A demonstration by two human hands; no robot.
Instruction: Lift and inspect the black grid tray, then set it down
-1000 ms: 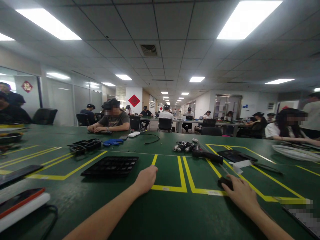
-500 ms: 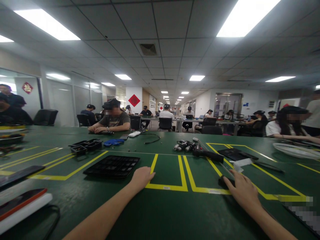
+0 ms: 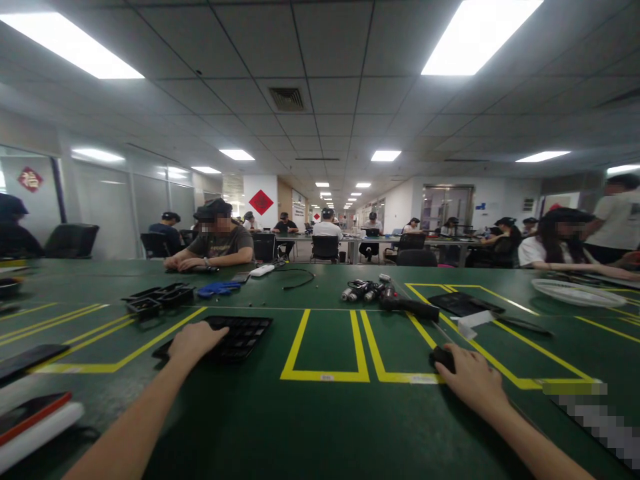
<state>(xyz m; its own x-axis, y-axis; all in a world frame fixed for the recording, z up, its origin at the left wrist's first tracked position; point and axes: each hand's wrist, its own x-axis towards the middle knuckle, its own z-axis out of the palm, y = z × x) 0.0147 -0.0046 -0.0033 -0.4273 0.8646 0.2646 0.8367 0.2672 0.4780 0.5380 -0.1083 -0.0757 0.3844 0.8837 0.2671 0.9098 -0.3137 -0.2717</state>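
Observation:
My left hand (image 3: 193, 340) rests at the near edge of a black gridded tray (image 3: 235, 335) on the green table (image 3: 320, 413), fingers curled toward it. My right hand (image 3: 470, 380) lies on the table with its fingertips on a small black object (image 3: 443, 357) near a yellow tape line; whether it grips it I cannot tell. An empty yellow-taped rectangle (image 3: 326, 343) lies between my hands. A black electric screwdriver (image 3: 410, 307) and a cluster of small metal cylinders (image 3: 361, 292) lie beyond.
Small black trays (image 3: 157, 298) and blue gloves (image 3: 216, 289) sit at the far left. Phones (image 3: 30, 357) lie near the left edge, a dark tablet (image 3: 463, 303) and white paper (image 3: 473, 321) to the right. Other people sit across the table and farther back.
My left hand has moved left from the yellow rectangle's corner to the black tray. The view has shifted slightly right. My right hand stays on the small black object.

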